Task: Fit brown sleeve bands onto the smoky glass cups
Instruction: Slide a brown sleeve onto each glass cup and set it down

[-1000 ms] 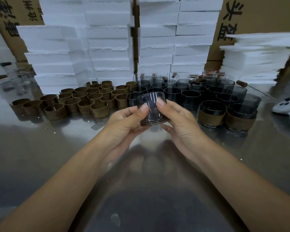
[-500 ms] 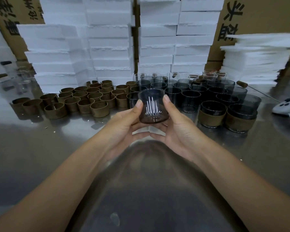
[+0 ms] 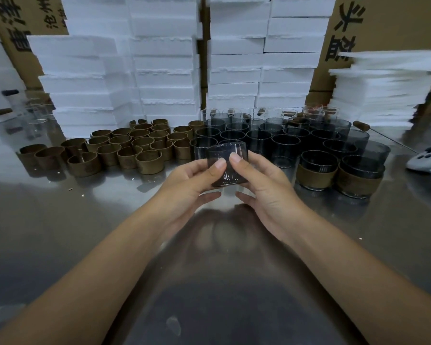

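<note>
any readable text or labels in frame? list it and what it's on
"头盔": large black print on the cardboard box at upper right, reading top to bottom.
Black characters on the cardboard box at upper left: tilted and cut off, not readable.
Brown sleeve bands: faint embossed marks, too dim to read.
Nothing else carries text.

I saw a reflective steel table (image 3: 60,240) filling the foreground under dim, even light. Behind it, white foam blocks (image 3: 164,61) stood stacked in tall columns. Brown cardboard boxes (image 3: 388,23) with black printed characters rose behind those blocks, and thinner foam sheets (image 3: 383,90) were piled to their right.
</note>
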A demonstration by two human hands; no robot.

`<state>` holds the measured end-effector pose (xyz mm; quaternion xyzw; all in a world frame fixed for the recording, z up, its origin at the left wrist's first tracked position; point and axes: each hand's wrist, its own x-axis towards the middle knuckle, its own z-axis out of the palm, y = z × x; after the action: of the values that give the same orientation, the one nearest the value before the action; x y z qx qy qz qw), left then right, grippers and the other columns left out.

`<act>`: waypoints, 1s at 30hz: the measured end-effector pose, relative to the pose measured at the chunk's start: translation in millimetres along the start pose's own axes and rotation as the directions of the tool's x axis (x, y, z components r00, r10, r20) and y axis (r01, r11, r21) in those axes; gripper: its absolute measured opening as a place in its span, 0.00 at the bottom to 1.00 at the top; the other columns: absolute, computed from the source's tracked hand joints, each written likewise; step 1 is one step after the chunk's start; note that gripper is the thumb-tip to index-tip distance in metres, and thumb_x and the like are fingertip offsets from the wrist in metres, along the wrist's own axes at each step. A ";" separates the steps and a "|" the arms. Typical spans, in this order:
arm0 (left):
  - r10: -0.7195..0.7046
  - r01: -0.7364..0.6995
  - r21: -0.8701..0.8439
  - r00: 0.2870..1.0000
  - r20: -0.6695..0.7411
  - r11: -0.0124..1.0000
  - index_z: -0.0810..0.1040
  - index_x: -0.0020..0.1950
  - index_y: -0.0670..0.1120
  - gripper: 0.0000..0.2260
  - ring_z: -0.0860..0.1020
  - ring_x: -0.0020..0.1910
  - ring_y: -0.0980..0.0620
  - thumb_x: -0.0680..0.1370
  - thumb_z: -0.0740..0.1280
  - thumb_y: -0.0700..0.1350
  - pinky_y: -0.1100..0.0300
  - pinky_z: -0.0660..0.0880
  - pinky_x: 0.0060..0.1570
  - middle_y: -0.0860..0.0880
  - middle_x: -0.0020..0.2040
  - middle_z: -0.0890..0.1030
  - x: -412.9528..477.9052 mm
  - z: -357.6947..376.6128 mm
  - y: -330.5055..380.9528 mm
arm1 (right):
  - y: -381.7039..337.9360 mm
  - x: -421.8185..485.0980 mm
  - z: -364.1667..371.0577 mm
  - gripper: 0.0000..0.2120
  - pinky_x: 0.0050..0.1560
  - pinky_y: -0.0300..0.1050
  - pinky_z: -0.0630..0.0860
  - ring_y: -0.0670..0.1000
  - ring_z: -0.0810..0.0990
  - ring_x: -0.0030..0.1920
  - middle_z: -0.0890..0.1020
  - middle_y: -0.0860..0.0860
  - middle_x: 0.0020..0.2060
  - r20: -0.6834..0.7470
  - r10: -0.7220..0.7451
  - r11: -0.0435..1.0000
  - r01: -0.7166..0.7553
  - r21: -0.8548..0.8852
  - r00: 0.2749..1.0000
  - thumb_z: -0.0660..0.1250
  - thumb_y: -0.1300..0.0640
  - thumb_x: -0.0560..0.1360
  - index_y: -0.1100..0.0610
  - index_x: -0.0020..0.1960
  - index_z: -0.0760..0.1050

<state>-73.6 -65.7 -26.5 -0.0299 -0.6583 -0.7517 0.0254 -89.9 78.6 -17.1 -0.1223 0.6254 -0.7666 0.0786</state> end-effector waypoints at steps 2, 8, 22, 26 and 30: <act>0.001 -0.001 -0.023 1.000 0.021 1.000 0.80 0.55 0.47 0.20 0.81 0.54 0.50 0.67 0.69 0.54 0.57 0.76 0.55 0.48 0.52 0.85 0.4 -1.0 0.2 | -0.6 0.7 -1.4 0.27 0.51 0.43 0.72 0.40 0.82 0.45 0.85 0.42 0.41 -0.007 -0.002 1.000 0.002 0.003 1.000 0.71 0.44 0.62 0.51 0.60 0.78; 0.011 0.001 -0.113 0.994 0.108 0.994 0.80 0.57 0.45 0.20 0.82 0.50 0.54 0.69 0.67 0.54 0.59 0.76 0.56 0.49 0.52 0.85 -0.1 -2.1 2.4 | -0.6 2.9 -9.1 0.30 0.52 0.45 0.69 0.41 0.82 0.46 0.85 0.44 0.48 0.011 0.017 0.998 -0.018 0.053 1.000 0.69 0.39 0.60 0.48 0.60 0.78; -0.009 0.010 0.052 1.000 -0.027 0.999 0.80 0.59 0.47 0.26 0.82 0.53 0.54 0.65 0.69 0.59 0.56 0.73 0.54 0.50 0.53 0.85 0.1 -2.2 1.7 | 2.6 2.9 -6.1 0.22 0.50 0.42 0.72 0.41 0.82 0.49 0.85 0.45 0.48 0.013 0.006 0.998 -0.005 -0.067 1.000 0.62 0.35 0.67 0.49 0.50 0.81; -0.002 0.003 0.028 1.000 -0.004 1.000 0.80 0.56 0.47 0.23 0.82 0.51 0.55 0.66 0.70 0.57 0.57 0.75 0.53 0.49 0.51 0.85 0.1 1.0 3.2 | 3.4 1.1 -3.9 0.26 0.50 0.43 0.72 0.47 0.82 0.53 0.85 0.48 0.51 -0.086 -0.015 0.996 0.008 -0.084 0.996 0.67 0.39 0.68 0.52 0.60 0.78; 0.028 -0.028 0.026 1.000 -0.015 0.999 0.81 0.55 0.48 0.24 0.82 0.51 0.55 0.63 0.72 0.58 0.57 0.76 0.53 0.50 0.50 0.85 0.0 1.1 2.0 | 2.9 0.3 -0.5 0.30 0.48 0.42 0.73 0.42 0.82 0.49 0.84 0.44 0.47 -0.050 -0.037 0.997 0.033 -0.063 0.998 0.70 0.41 0.64 0.51 0.64 0.75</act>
<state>-73.5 -64.8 -24.4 -0.0330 -0.6672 -0.7430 0.0411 -90.5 78.3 -19.9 -0.1160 0.6486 -0.7509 0.0453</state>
